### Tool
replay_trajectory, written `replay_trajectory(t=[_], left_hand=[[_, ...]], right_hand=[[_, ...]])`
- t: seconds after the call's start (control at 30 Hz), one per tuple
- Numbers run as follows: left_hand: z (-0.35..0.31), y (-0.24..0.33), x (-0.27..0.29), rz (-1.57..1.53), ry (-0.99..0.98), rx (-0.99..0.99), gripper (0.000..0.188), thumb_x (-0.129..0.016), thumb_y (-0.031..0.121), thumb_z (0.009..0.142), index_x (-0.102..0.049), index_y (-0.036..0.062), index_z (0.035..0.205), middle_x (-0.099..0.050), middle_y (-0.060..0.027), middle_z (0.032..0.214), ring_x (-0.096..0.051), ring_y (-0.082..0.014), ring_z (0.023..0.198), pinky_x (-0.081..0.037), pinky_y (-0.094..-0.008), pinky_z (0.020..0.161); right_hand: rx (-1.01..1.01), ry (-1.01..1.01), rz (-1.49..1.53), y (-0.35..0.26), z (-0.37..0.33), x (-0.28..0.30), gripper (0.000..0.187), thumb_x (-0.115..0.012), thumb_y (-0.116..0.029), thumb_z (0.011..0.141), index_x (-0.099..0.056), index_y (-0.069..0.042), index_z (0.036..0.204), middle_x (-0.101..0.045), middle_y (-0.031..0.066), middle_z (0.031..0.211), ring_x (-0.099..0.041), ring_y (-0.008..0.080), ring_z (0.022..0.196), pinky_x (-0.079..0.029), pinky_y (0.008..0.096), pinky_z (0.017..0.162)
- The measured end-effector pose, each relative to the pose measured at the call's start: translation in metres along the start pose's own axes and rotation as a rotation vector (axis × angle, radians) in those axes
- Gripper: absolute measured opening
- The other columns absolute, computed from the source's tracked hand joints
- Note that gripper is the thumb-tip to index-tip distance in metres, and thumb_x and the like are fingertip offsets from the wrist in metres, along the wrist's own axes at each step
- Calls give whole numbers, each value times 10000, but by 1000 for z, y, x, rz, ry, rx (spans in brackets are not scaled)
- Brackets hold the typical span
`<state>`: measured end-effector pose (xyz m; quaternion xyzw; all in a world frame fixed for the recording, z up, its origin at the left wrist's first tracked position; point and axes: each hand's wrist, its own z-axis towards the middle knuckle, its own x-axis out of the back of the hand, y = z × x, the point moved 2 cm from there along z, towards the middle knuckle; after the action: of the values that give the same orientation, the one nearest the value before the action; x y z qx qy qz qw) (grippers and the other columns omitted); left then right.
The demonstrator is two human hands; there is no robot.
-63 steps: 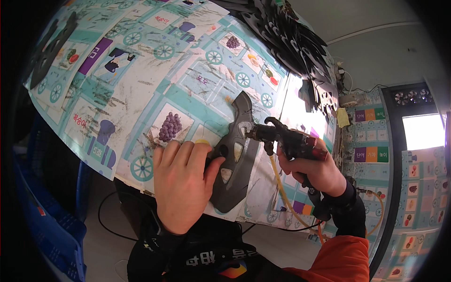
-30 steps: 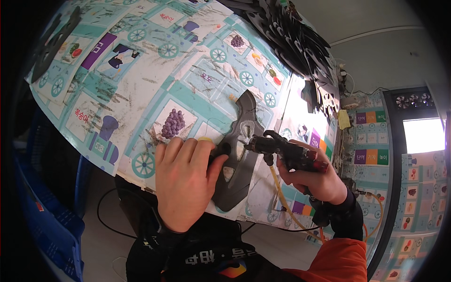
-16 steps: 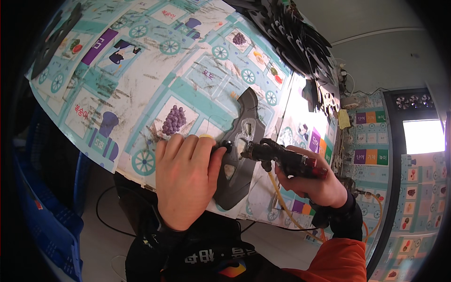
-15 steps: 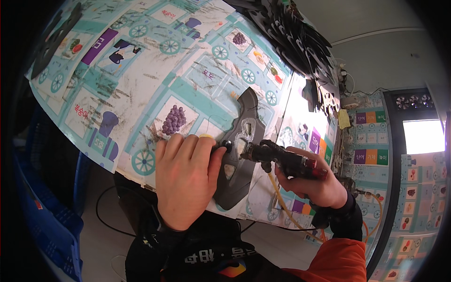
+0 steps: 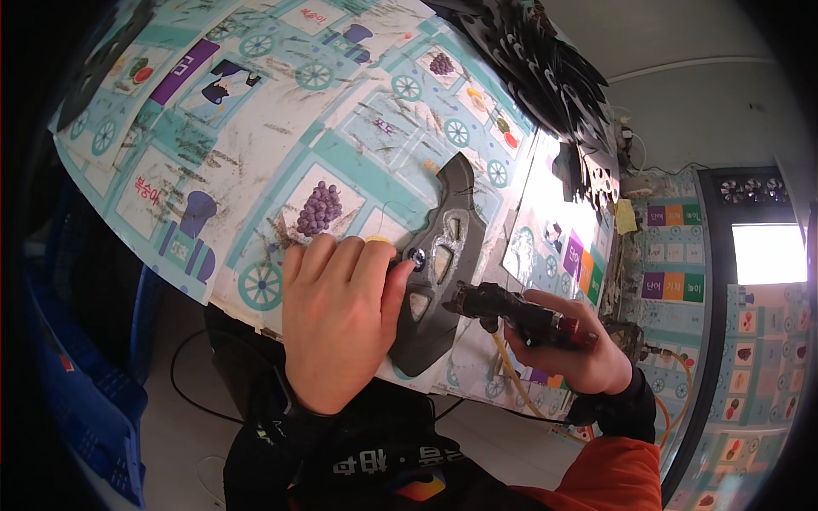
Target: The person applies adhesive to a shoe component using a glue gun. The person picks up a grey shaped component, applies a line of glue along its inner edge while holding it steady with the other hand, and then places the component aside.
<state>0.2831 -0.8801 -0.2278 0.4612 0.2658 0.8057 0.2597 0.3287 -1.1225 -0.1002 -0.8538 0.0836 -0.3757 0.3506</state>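
Observation:
A dark grey, curved flat part (image 5: 430, 330) with three cut-out openings lies on the worktable, its long side running away from me. Pale scuffs or dust edge the openings. Beside its left edge, my left hand (image 5: 341, 319) is closed, thumb and forefinger pinching a small dark object with a round shiny end (image 5: 416, 258). A bit of yellow shows by the forefinger; the rest of that object is hidden. My right hand (image 5: 588, 349) wraps round a black air tool (image 5: 524, 313) with a red rear end. The tool's tip is at the part's right edge; contact is unclear.
Printed sheets with dark streaks cover the worktable (image 5: 281, 128). A pile of dark flat parts (image 5: 537, 77) stands at the far right, and another dark part (image 5: 98, 68) lies far left. A yellow hose (image 5: 511, 366) hangs below the tool. Blue crates (image 5: 94, 409) stand lower left.
The air tool has moved from the part's middle opening toward me and slightly right, with my right hand. My left hand keeps its grip. The whole view has shifted slightly.

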Motion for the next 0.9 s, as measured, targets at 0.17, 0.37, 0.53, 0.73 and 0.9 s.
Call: replay_trajectory(t=[0.17, 0.37, 0.53, 0.73, 0.9], left_hand=[[1, 0, 0, 7, 20, -14, 129, -760, 149, 964, -650, 82, 977, -605, -51, 840, -564, -266, 829, -411, -430, 777], [1, 0, 3, -28, 0, 9, 111, -723, 77, 975, -660, 69, 1065, -685, -77, 898, -593, -314, 828, -419, -439, 785], [1, 0, 2, -12, 20, -6, 106, -742, 108, 958, -651, 83, 1004, -607, -48, 839, -569, -269, 831, -412, -429, 773], [1, 0, 1, -22, 35, -6, 103, -742, 99, 950, -651, 82, 994, -607, -52, 837, -571, -271, 835, -413, -433, 775], [0, 0, 2, -22, 18, 7, 109, -736, 73, 951, -659, 72, 1028, -654, -68, 866, -584, -297, 822, -415, -436, 777]], right_hand=[[25, 17, 122, -1, 3, -3, 510, -766, -28, 918, -605, 54, 1395, -768, 140, 1023, -721, 205, 903, -553, 344, 859], [47, 13, 80, -5, 8, -5, 419, -757, -48, 927, -643, 21, 1324, -751, 116, 958, -654, 171, 772, -514, 334, 730], [47, -112, -27, -11, 13, -4, 650, -795, 89, 912, -520, 26, 1498, -747, 178, 1181, -719, 203, 1059, -578, 358, 928], [23, -78, 45, -20, 16, -7, 381, -739, -36, 940, -635, 5, 1304, -610, 87, 792, -541, 153, 686, -435, 339, 653], [19, -117, 45, -25, 15, -11, 322, -717, -66, 958, -651, -1, 1267, -548, 66, 688, -487, 148, 591, -382, 338, 584]])
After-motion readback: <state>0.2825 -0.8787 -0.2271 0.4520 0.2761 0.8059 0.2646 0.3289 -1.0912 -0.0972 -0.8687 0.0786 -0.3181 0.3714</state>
